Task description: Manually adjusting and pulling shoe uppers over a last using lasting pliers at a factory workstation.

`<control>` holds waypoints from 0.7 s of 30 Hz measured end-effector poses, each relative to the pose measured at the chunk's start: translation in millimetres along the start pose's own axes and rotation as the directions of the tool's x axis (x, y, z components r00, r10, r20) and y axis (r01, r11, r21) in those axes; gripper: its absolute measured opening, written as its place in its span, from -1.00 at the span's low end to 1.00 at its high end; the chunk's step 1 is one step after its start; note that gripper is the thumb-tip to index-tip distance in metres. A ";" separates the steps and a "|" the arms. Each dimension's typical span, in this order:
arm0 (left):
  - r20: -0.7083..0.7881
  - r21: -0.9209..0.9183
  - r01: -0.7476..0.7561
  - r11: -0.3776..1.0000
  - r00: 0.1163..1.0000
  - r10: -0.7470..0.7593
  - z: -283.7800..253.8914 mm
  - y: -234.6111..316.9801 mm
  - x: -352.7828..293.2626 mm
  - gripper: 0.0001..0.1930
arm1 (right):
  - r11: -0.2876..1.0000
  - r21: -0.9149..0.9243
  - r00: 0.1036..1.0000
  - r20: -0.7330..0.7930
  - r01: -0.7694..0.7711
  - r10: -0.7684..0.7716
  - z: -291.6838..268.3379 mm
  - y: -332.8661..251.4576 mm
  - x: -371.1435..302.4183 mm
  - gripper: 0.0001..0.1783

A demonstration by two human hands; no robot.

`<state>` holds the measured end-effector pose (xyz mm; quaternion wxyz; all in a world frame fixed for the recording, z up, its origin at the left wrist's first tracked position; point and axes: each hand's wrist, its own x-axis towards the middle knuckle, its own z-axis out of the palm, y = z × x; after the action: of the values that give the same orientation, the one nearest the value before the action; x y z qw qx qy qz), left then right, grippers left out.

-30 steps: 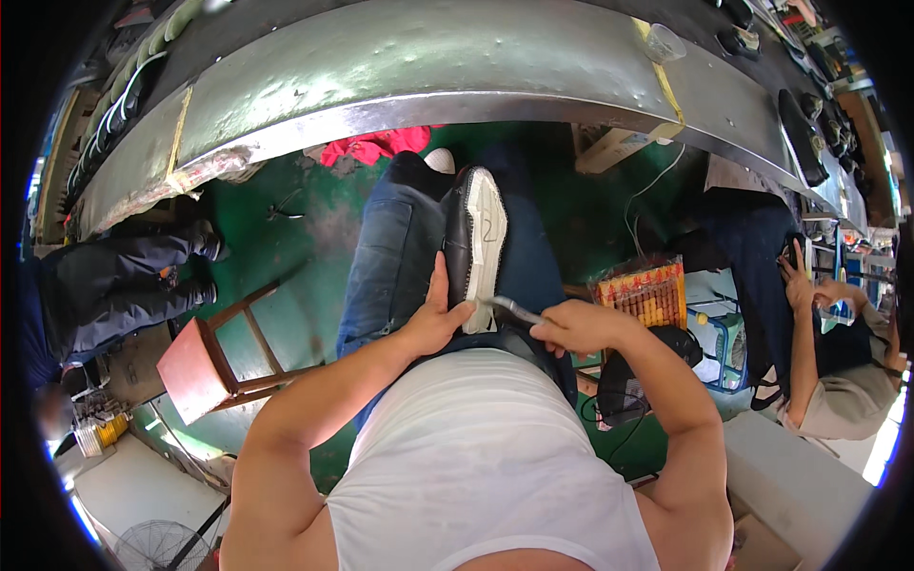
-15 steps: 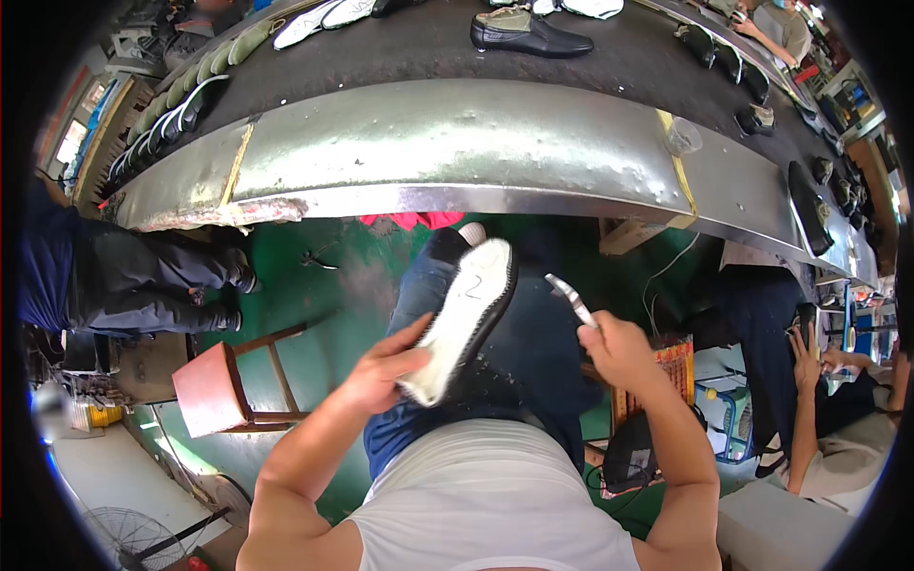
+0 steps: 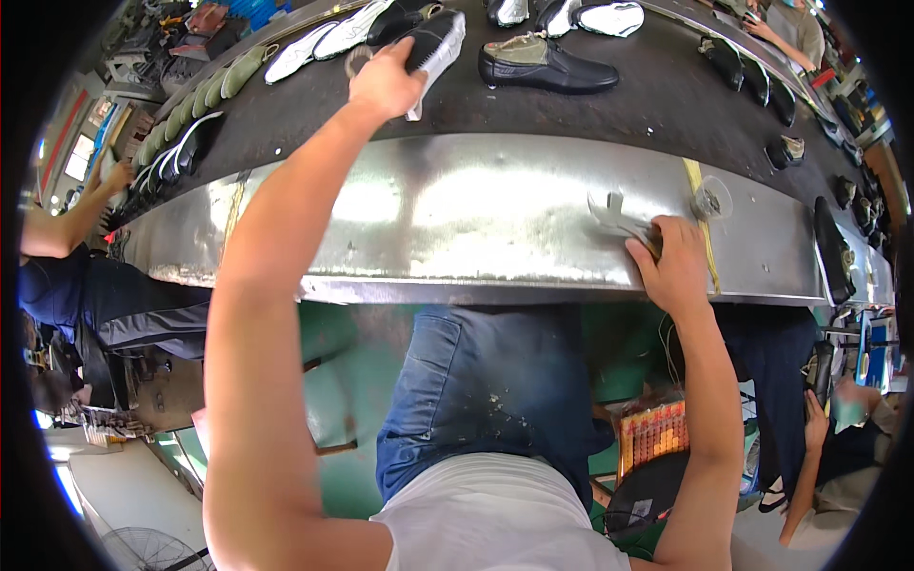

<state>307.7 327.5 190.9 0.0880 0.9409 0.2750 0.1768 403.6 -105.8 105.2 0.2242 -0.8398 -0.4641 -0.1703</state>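
Stretched out over the dark bench top, my left hand point(image 3: 386, 84) is closed around a black shoe point(image 3: 440, 43) with a pale sole, holding it tilted beside other shoes. My right hand point(image 3: 672, 262) rests near the bench's metal front, its fingers wrapped round the handle of silvery lasting pincers point(image 3: 619, 219). Their curved head and small block point away to the left. A black slip-on shoe point(image 3: 547, 68) with an olive lining stands to the right of my left hand. White-soled shoes point(image 3: 333, 38) lie to its left.
The bench has a broad metal edge point(image 3: 476, 214). A small clear cup point(image 3: 712, 198) sits on it, right of my right hand. Shoes line both ends, including olive ones point(image 3: 205, 90). Other people work at the left and right; a beaded seat point(image 3: 652, 433) is below right.
My left hand has carried the shoe from over my lap up and forward to the bench top. My right hand has moved forward with the pincers to the metal edge.
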 end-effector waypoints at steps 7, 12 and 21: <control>0.109 0.434 -0.461 0.774 0.880 0.463 67.0 -10.0 39.9 -0.55 | 0.998 0.020 0.994 0.085 -0.066 0.064 -5.8 2.7 1.1 -0.55; -0.249 -0.376 0.188 0.907 0.922 -0.295 56.2 -118.9 111.7 -0.57 | 0.996 0.049 0.992 0.101 -0.077 0.072 -1.2 1.2 7.5 -0.53; -0.303 0.044 0.593 0.804 0.775 -0.554 104.5 -312.4 224.4 0.06 | 0.995 0.048 0.984 0.165 -0.083 0.074 -2.5 8.8 7.3 -0.43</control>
<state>372.0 703.8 76.3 0.0338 0.7817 0.5699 0.2511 414.7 -106.2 109.0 0.2148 -0.8622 -0.4518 -0.0795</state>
